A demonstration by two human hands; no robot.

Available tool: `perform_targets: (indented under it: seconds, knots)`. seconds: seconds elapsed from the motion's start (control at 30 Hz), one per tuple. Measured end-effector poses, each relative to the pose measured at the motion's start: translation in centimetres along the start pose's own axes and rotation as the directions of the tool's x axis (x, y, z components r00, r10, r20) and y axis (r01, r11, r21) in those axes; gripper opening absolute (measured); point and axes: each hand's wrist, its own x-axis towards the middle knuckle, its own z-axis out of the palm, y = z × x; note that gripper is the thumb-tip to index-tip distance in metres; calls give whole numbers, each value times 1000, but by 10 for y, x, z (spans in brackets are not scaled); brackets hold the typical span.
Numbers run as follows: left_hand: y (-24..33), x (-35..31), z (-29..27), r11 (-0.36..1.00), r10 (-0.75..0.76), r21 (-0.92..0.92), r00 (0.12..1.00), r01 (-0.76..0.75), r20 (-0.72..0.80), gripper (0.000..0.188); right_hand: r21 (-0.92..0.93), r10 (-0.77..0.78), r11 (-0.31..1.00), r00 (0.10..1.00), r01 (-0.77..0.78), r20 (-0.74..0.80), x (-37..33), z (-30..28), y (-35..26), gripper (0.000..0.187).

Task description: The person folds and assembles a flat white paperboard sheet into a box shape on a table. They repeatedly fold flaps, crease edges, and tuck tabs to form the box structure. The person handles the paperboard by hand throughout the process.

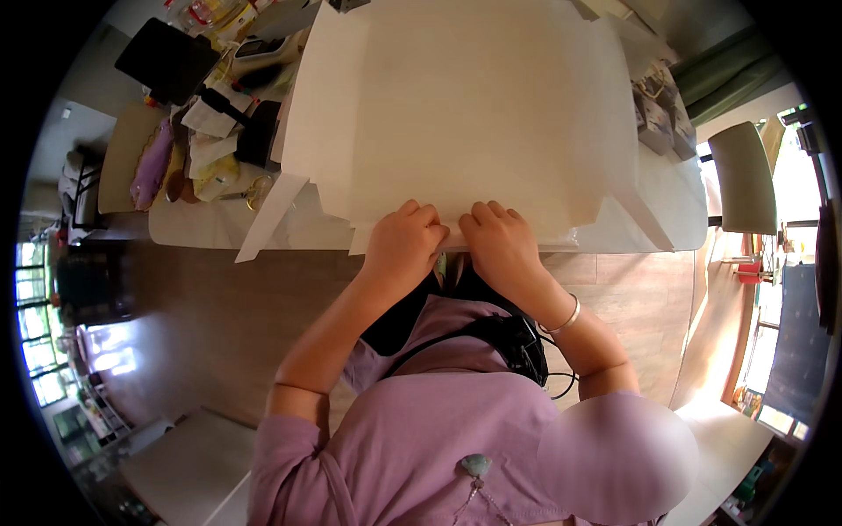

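Note:
A large sheet of cream paper [474,105] lies spread over a white table [193,230]. My left hand [405,241] and my right hand [498,238] sit side by side at the sheet's near edge, fingers curled and pinching that edge close together. A silver bangle circles my right wrist. A second layer of paper shows under the top sheet along the left and near edges.
Clutter of papers, a black pouch [260,131], a purple item [151,167] and a dark tablet [167,58] fills the table's left end. Small boxes [656,123] stand at the right edge. A grey chair [744,175] is on the right; wooden floor lies below the table.

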Motion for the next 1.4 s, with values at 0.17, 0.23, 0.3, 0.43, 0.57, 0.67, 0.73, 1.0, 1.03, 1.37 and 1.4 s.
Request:
perform_targets:
  seconds: [0.17, 0.23, 0.3, 0.43, 0.57, 0.67, 0.73, 1.0, 1.03, 1.37, 1.4]
  knots:
    - [-4, -5, -1, 999, 32, -26, 999, -33, -19, 24, 29, 30, 999, 999, -31, 18, -3, -6, 1, 13]
    - [-8, -2, -2, 999, 48, -22, 999, -48, 10, 15, 39, 29, 999, 999, -31, 38, -2, -8, 1, 14]
    - [-8, 7, -9, 1000, 17, 1, 992, -17, 128, 20, 46, 22, 999, 998, -25, 65, 2, -8, 5, 14]
    - [-19, 27, -17, 997, -34, -53, 948, 54, 316, 24, 68, 104, 989, 950, -129, 293, 19, -16, 12, 11]
    - [-37, 51, -19, 983, -99, -89, 871, 161, 481, 33, 101, 176, 961, 846, -259, 503, 44, -19, 26, 19]
    - [-46, 69, -24, 977, -82, -119, 829, 176, 554, 39, 180, 166, 920, 765, -347, 622, 64, -27, 37, 25]
    - [-52, 80, -24, 984, -53, -107, 806, 143, 589, 41, 204, 151, 903, 723, -378, 674, 73, -29, 41, 28]
    - [-66, 72, -48, 969, -144, -79, 789, 236, 598, 45, 205, 156, 910, 755, -361, 637, 72, -20, 49, 37]
    - [-72, 64, -56, 967, -153, -80, 797, 244, 584, 43, 207, 152, 909, 750, -362, 643, 72, -20, 49, 36]
    - [-84, -19, -46, 969, -195, -119, 968, 215, 158, 28, 178, 13, 981, 951, -71, 308, 64, 14, -20, 18]
    - [-84, -21, -46, 965, -203, -132, 966, 225, 162, 27, 216, -4, 975, 966, -54, 259, 67, 20, -29, 18]
